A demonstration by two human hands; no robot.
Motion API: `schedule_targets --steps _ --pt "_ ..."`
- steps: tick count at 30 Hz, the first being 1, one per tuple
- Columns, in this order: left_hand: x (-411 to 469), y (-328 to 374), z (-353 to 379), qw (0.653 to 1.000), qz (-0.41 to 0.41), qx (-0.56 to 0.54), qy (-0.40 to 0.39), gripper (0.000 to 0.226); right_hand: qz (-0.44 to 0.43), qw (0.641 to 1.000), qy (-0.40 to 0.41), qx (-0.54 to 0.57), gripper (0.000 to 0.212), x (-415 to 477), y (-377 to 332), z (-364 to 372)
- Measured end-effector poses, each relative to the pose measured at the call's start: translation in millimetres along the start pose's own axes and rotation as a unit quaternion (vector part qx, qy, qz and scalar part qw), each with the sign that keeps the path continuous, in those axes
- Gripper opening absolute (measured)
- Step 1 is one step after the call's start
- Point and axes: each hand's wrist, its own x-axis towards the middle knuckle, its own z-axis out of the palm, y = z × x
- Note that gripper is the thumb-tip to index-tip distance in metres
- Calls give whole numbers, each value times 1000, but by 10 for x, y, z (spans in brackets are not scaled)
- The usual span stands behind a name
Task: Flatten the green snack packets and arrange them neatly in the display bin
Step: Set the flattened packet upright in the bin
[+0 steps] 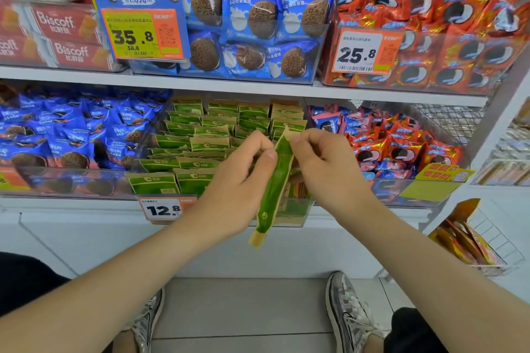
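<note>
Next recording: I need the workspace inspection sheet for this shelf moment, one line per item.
Surface: white lower shelf carrying the clear display bin.
Job's things: one held green packet, seen nearly edge-on in front of the bin; other green packets lie in overlapping rows inside.
Clutter: orange packets lean in a wire rack at lower right.
Hands: left hand grips the held packet's middle; right hand pinches its upper end.
Cables: nothing seen.
Surroundings: blue cookie packs and red cookie packs on the upper shelf; 12.8 price tag at the bin's front.
</note>
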Motion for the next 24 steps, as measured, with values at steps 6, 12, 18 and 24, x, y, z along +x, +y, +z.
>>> schedule_targets --steps 6,12,18,24 --pt "67 2 -58 996 -71 -51 -5 26 64 988 6 141 34 -43 -60 5" --pt "93 -32 -94 963 -160 -218 -22 25 23 995 12 97 29 -44 -95 -85" --pt "68 -36 -95 972 -141 -184 19 22 -44 998 37 27 21 10 -79 -139" --pt "-22 -33 -60 990 86 90 64 8 -16 996 -31 80 28 -115 -96 -7"
